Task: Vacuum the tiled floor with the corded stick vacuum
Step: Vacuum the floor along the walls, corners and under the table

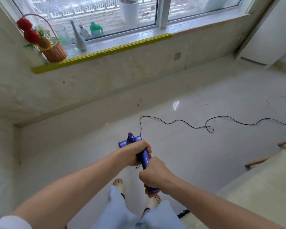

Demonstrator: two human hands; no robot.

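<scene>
I hold a purple stick vacuum (144,158) upright in front of me with both hands. My left hand (135,152) grips the body higher up the stick, and my right hand (153,176) grips the handle end nearer to me. The vacuum's purple floor head (122,143) rests on the pale glossy tiled floor (196,154), mostly hidden behind my left hand. Its black cord (188,123) runs from the head across the tiles in loose curves and leaves the view at the right edge.
A low wall under the window (106,90) stands just beyond the floor head, its sill edged in yellow foam (102,52) and holding a flower basket (54,52) and bottles. A cream cushioned seat with wooden frame (262,179) sits at the right. My feet (118,183) are below the handle.
</scene>
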